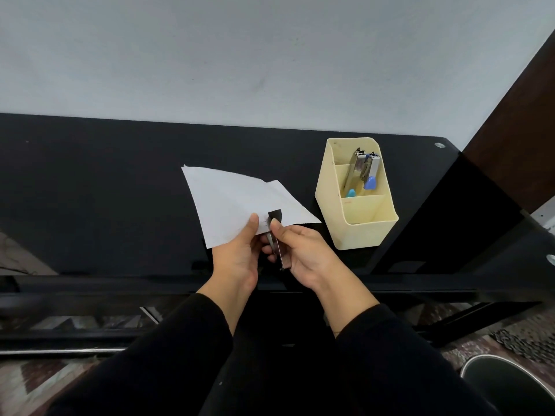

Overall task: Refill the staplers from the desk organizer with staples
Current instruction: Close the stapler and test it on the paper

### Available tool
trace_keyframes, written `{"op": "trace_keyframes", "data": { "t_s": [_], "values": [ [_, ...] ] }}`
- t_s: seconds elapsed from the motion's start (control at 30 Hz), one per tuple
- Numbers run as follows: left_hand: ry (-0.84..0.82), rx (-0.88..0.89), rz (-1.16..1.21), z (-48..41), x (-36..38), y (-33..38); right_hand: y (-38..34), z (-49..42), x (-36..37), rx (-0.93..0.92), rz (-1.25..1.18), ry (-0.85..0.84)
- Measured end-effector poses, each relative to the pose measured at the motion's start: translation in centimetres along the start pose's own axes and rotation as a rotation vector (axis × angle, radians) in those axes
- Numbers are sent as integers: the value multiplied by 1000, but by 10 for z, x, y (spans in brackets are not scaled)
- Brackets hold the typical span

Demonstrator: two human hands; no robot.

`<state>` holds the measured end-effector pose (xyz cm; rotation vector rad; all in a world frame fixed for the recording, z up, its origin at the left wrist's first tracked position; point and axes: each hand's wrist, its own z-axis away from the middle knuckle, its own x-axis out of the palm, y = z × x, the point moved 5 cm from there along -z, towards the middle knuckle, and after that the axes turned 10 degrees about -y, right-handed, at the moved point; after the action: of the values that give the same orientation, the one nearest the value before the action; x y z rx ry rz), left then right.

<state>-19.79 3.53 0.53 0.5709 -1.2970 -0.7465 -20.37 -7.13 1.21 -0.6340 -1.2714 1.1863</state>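
A small metal stapler with a black tip [277, 235] is clamped over the near edge of a white sheet of paper [237, 199]. My right hand [303, 253] grips the stapler from the right. My left hand [237, 256] pinches the paper's near edge beside it, thumb on top. Both are lifted just above the black desk's front edge. To the right stands a cream desk organizer [357, 232]. Its middle compartment holds two metal staplers, one with a light blue tip [350, 183] and one with a darker blue tip [371, 175].
The black desk [105, 190] runs along a white wall. A dark wooden panel [516, 139] rises at the right. On the floor at the lower right stands a round metal bin [510, 385]. The organizer's front compartment looks empty.
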Motion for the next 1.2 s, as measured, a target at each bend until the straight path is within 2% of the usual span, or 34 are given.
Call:
{"op": "trace_keyframes", "data": {
  "t_s": [0.4, 0.87, 1.2],
  "values": [
    [-28, -57, 19, -4, 3, 0, -1, 6, 1, 13, -4, -64],
    [1, -21, 62, -2, 6, 1, 3, 1, -2, -18, 21, 27],
    [-11, -53, 46, -1, 4, 1, 2, 4, -1, 14, 21, -16]
  ]
}}
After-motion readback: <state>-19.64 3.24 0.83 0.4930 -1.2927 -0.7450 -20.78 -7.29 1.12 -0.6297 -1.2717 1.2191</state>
